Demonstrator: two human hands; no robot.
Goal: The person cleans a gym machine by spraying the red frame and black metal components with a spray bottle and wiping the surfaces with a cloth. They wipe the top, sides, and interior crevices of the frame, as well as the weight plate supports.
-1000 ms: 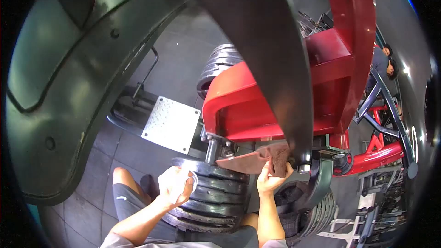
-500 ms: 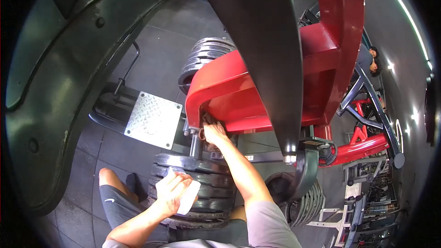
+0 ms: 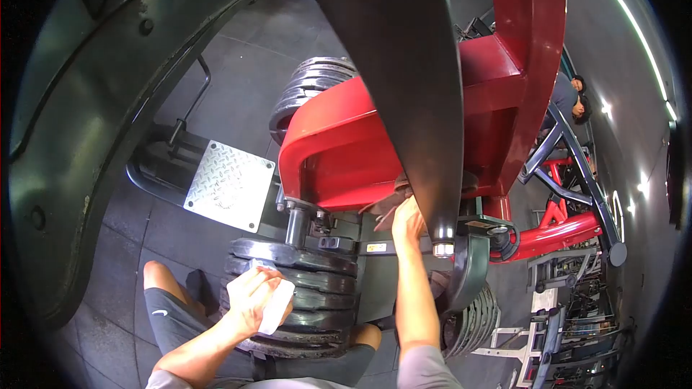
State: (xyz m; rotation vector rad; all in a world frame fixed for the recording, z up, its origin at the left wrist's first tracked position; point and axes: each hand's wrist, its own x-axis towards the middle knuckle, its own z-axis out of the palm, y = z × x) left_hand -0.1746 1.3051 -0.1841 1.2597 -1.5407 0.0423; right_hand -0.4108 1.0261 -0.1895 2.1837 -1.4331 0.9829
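My left hand [image 3: 251, 299] is closed around a white plastic bottle [image 3: 277, 308], held over the stack of black weight plates [image 3: 324, 281]. The bottle's top is mostly covered by my fingers. My right hand [image 3: 409, 222] grips a brown cloth [image 3: 388, 205] at the lower edge of the red machine frame [image 3: 346, 169]. Part of the cloth spreads out to the left of the fingers, and the dark curved beam [image 3: 404, 94] passes in front of the frame just above that hand.
A silver tread-patterned footplate [image 3: 231, 185] lies left of the frame. More plates [image 3: 310, 86] sit behind it, and another stack [image 3: 472, 320] stands at lower right. A large dark green panel [image 3: 94, 122] fills the left side. A person [image 3: 569, 97] is at far right.
My right hand has moved right along the red frame's lower edge with the cloth, which now shows more. The left hand keeps the bottle over the plates. The view has shifted slightly.
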